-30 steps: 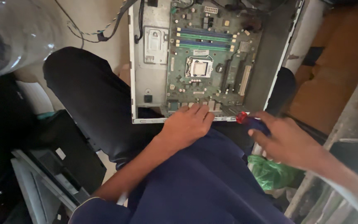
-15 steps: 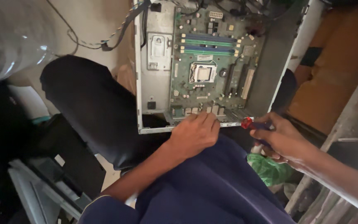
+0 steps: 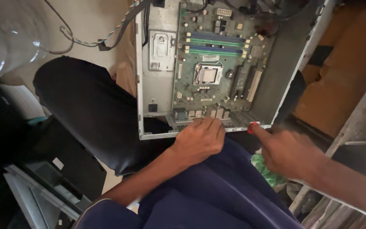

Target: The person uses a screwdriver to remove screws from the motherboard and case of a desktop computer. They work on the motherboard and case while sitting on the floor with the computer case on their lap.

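Observation:
An open grey computer case (image 3: pixel 157 97) lies across my knees with a green motherboard (image 3: pixel 221 51) inside, its square processor socket (image 3: pixel 208 74) near the middle. My left hand (image 3: pixel 200 142) grips the case's near edge, fingers resting over the rear port block. My right hand (image 3: pixel 291 152) is blurred and closed around a red-handled screwdriver (image 3: pixel 253 126). Only the red end shows, touching the case's near right corner.
Loose cables (image 3: pixel 102 40) hang off the case's upper left. A clear plastic jug (image 3: pixel 5 38) sits at the top left. Dark flat devices (image 3: pixel 51 178) are stacked at the lower left. A green bag (image 3: pixel 263 169) lies under my right hand, with brown cardboard (image 3: pixel 339 72) to the right.
My right hand has moved up to the case's near right corner with the screwdriver. My left hand has stayed on the near edge. The view has tilted slightly.

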